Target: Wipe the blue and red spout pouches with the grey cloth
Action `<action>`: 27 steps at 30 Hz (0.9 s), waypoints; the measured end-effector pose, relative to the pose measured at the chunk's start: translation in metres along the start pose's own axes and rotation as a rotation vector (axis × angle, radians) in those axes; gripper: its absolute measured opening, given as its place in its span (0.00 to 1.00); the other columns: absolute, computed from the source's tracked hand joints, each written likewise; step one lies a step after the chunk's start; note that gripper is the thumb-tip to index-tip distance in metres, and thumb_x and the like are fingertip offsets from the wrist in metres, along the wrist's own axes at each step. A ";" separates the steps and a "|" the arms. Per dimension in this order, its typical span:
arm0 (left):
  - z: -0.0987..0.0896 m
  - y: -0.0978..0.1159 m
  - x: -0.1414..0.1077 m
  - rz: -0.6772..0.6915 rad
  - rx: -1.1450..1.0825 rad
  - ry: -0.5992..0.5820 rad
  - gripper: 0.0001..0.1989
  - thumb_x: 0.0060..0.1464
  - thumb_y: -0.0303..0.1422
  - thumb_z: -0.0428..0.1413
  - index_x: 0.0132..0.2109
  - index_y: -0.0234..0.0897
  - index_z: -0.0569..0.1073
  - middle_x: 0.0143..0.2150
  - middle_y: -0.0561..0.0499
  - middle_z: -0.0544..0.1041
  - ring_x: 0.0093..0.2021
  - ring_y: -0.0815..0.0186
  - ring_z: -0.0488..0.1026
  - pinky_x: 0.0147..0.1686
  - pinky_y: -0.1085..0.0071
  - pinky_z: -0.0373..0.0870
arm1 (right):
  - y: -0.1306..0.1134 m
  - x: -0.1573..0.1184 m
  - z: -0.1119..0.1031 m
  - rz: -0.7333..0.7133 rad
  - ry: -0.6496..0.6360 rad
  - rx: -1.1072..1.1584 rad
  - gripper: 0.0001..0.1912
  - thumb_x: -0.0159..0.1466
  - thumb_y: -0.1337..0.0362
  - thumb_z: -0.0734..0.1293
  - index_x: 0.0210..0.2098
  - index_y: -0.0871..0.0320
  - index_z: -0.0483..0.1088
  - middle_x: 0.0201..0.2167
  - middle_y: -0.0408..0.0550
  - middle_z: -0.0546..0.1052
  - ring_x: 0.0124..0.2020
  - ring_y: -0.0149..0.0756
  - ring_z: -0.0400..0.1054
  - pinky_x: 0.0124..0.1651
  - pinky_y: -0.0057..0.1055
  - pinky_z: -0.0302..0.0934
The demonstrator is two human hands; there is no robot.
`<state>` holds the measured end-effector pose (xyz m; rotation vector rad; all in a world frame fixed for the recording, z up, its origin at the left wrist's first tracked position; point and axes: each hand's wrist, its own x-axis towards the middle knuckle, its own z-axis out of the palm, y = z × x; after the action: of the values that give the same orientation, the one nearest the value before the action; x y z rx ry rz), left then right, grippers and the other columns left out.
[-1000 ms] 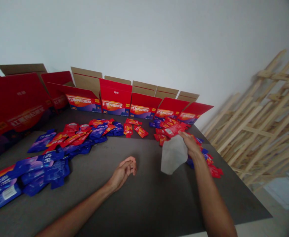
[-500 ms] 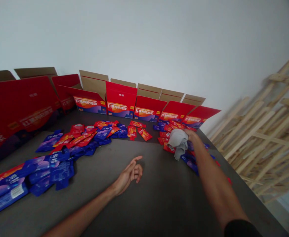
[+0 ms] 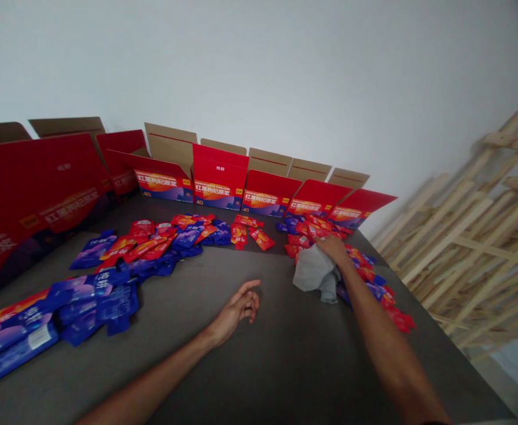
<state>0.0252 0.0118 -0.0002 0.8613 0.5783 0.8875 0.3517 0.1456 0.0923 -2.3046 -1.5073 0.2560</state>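
Note:
My right hand [image 3: 332,248] grips a crumpled grey cloth [image 3: 314,270] that hangs down to the tabletop, its lower edge spread toward the left. Red and blue sachets [image 3: 309,227] lie just behind that hand, and more sachets [image 3: 385,292] are scattered to the right of its forearm. Over the middle of the dark table [image 3: 267,342], my left hand [image 3: 240,307] holds nothing; its index finger is stretched out and the others are loosely bent. A few red sachets [image 3: 254,233] lie behind it.
Printed red cartons with raised flaps, such as the tall-fronted carton [image 3: 218,183], line the wall. Larger red cartons [image 3: 50,195] stand at the left. A heap of sachets [image 3: 152,251] and a blue pile [image 3: 94,304] lie on the left side. Wooden slats [image 3: 466,248] lean beyond the right edge.
My right hand has moved slightly left and the bunched cloth has opened out lower and wider. More sachets show right of the forearm. My left hand has hardly moved.

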 end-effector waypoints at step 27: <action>-0.031 0.027 0.108 0.536 1.587 -0.054 0.24 0.61 0.30 0.45 0.63 0.34 0.62 0.64 0.40 0.64 0.65 0.56 0.58 0.65 0.56 0.55 | -0.042 -0.166 0.096 -0.718 -0.033 0.157 0.11 0.68 0.61 0.63 0.33 0.54 0.75 0.32 0.46 0.80 0.36 0.37 0.74 0.38 0.28 0.58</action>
<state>0.0469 0.1247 -0.0040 2.5481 1.0185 0.7514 0.2148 0.0292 0.0132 -1.5172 -2.1200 0.1989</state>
